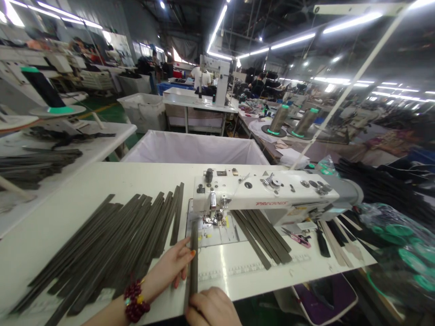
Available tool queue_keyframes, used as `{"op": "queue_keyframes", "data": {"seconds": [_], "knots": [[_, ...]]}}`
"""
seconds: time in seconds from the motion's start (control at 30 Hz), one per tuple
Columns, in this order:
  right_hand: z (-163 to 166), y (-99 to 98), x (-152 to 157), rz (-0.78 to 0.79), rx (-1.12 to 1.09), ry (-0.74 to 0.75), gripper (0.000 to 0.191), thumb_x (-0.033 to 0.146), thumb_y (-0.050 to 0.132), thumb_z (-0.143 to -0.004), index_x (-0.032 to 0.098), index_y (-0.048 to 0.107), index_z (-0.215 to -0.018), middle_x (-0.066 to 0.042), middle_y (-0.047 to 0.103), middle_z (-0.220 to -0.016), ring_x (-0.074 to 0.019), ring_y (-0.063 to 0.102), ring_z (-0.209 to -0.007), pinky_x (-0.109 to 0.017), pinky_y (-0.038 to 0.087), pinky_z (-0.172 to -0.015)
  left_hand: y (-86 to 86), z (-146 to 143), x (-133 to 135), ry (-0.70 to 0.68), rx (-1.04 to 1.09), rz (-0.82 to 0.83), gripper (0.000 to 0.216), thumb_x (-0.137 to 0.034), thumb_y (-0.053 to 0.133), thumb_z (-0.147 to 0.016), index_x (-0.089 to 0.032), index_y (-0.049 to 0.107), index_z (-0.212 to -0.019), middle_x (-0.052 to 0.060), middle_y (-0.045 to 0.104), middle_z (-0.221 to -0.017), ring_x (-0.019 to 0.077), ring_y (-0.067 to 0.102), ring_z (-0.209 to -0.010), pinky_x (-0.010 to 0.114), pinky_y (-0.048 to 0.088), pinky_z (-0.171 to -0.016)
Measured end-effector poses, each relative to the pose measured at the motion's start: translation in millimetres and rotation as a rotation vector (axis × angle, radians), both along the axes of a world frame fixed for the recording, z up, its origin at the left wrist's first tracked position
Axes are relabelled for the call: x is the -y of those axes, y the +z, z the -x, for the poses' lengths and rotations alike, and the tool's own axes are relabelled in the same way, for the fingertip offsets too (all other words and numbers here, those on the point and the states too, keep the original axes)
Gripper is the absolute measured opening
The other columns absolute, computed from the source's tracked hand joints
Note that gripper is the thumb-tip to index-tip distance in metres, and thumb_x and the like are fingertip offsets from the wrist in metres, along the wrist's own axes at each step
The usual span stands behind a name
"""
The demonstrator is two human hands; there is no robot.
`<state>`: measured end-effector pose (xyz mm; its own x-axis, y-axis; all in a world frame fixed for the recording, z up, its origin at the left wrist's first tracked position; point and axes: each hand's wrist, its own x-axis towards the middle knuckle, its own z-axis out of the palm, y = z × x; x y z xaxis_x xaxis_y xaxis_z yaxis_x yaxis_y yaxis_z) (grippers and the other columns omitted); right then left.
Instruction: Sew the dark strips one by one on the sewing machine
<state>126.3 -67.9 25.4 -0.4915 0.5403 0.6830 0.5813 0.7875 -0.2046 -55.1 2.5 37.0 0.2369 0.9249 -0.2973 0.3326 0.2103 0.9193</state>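
A dark grey-green fabric strip runs lengthwise from the needle area of the white sewing machine toward me. My left hand, with a dark red bead bracelet at the wrist, lies along the strip's left side. Its fingers are partly stretched and touch the strip's edge. At the near end, the curled fingers of my right hand pinch the strip. Left of the machine lies a fanned pile of similar strips. Several more strips lie to the right, passing under the machine arm.
Pink-handled snips lie right of the machine. Printed ruler marks follow the table's front edge. Behind the table stands a cloth-lined bin. Thread cones stand beyond it, and plastic-wrapped spools are at far right.
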Motion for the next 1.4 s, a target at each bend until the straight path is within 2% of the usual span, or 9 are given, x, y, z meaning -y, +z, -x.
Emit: {"op": "queue_keyframes", "data": {"seconds": [0.07, 0.17, 0.3, 0.5, 0.7, 0.87, 1.03, 1.27, 1.4], "knots": [[-15.5, -0.2, -7.1, 0.002, -0.085, -0.027, 0.019, 0.02, 0.045, -0.099, 0.022, 0.063, -0.093, -0.001, 0.069, -0.088, -0.0131, 0.059, -0.07, -0.027, 0.046, -0.067, -2.4, 5.8, -6.4, 0.012, -0.208, -0.307, 0.046, -0.043, 0.044, -0.095, -0.019, 0.05, -0.133, 0.012, 0.066, -0.109, 0.02, 0.067, -0.075, 0.033, 0.058, -0.064], [-23.3, -8.8, -9.6, -0.058, -0.107, -0.046, 0.018, 0.016, 0.048, -0.097, 0.022, 0.064, -0.091, -0.001, 0.069, -0.086, -0.0129, 0.061, -0.071, -0.029, 0.047, -0.069, -6.9, 12.1, -17.0, -0.115, -0.562, -0.708, 0.04, -0.025, 0.048, -0.093, -0.019, 0.055, -0.132, 0.013, 0.053, -0.139, 0.0272, 0.055, -0.122, 0.045, 0.047, -0.104], [-14.9, -23.4, -5.3, -0.106, -0.107, -0.144, 0.016, 0.017, 0.052, -0.093, 0.024, 0.064, -0.086, 0.001, 0.07, -0.082, -0.0134, 0.065, -0.071, -0.031, 0.047, -0.076, -20.9, 9.5, -30.1, -0.273, -0.807, -0.882, 0.045, -0.022, 0.048, -0.093, -0.018, 0.051, -0.138, 0.011, 0.05, -0.146, 0.0263, 0.048, -0.132, 0.05, 0.038, -0.111], [-11.0, -23.9, -7.3, -0.058, -0.171, -0.188, 0.017, 0.017, 0.05, -0.095, 0.024, 0.064, -0.089, 0.0, 0.072, -0.085, -0.0143, 0.067, -0.077, -0.033, 0.046, -0.086, -27.1, 3.3, -40.2, -0.288, -0.85, -0.892, 0.046, -0.024, 0.048, -0.092, -0.017, 0.052, -0.137, 0.011, 0.049, -0.147, 0.0257, 0.047, -0.133, 0.052, 0.029, -0.115], [-22.6, -3.6, -12.5, 0.006, -0.188, -0.129, 0.03, 0.018, 0.035, -0.097, 0.019, 0.063, -0.088, -0.002, 0.069, -0.079, -0.0125, 0.066, -0.073, -0.03, 0.044, -0.091, -20.1, 3.1, -41.1, -0.306, -0.863, -0.862, 0.045, -0.024, 0.049, -0.092, -0.016, 0.053, -0.136, 0.011, 0.049, -0.147, 0.0264, 0.047, -0.133, 0.054, 0.029, -0.114], [-29.7, 7.5, -15.5, 0.021, -0.21, -0.134, 0.014, 0.01, 0.048, -0.087, 0.02, 0.058, -0.083, 0.001, 0.069, -0.078, -0.0098, 0.067, -0.073, -0.031, 0.038, -0.106, -21.5, 3.4, -40.6, -0.3, -0.857, -0.88, 0.044, -0.025, 0.047, -0.093, -0.016, 0.053, -0.136, 0.011, 0.049, -0.147, 0.0261, 0.046, -0.133, 0.054, 0.028, -0.115], [-31.3, 7.3, -20.8, 0.044, -0.232, -0.147, 0.012, 0.009, 0.052, -0.084, 0.02, 0.057, -0.084, 0.001, 0.069, -0.081, -0.0104, 0.067, -0.074, -0.035, 0.034, -0.109, -24.1, 3.1, -45.0, -0.306, -0.874, -0.873, 0.045, -0.027, 0.048, -0.094, -0.015, 0.052, -0.137, 0.012, 0.05, -0.145, 0.0272, 0.046, -0.133, 0.055, 0.029, -0.113], [-38.0, 27.1, -38.9, 0.164, -0.098, -0.103, 0.012, 0.01, 0.054, -0.088, 0.02, 0.059, -0.093, 0.001, 0.068, -0.085, -0.0113, 0.065, -0.078, -0.035, 0.026, -0.111, -26.0, 5.1, -55.5, -0.312, -0.901, -0.887, 0.045, -0.027, 0.046, -0.096, -0.015, 0.05, -0.139, 0.013, 0.053, -0.143, 0.0275, 0.045, -0.134, 0.056, 0.029, -0.113], [-36.6, 26.4, -48.2, 0.225, -0.052, -0.12, 0.01, 0.014, 0.052, -0.091, 0.021, 0.059, -0.094, 0.0, 0.067, -0.087, -0.0131, 0.061, -0.08, -0.037, 0.027, -0.108, -23.9, 4.6, -57.7, -0.304, -0.91, -0.893, 0.043, -0.026, 0.047, -0.095, -0.014, 0.052, -0.136, 0.013, 0.056, -0.139, 0.0285, 0.047, -0.132, 0.057, 0.03, -0.112]]}}
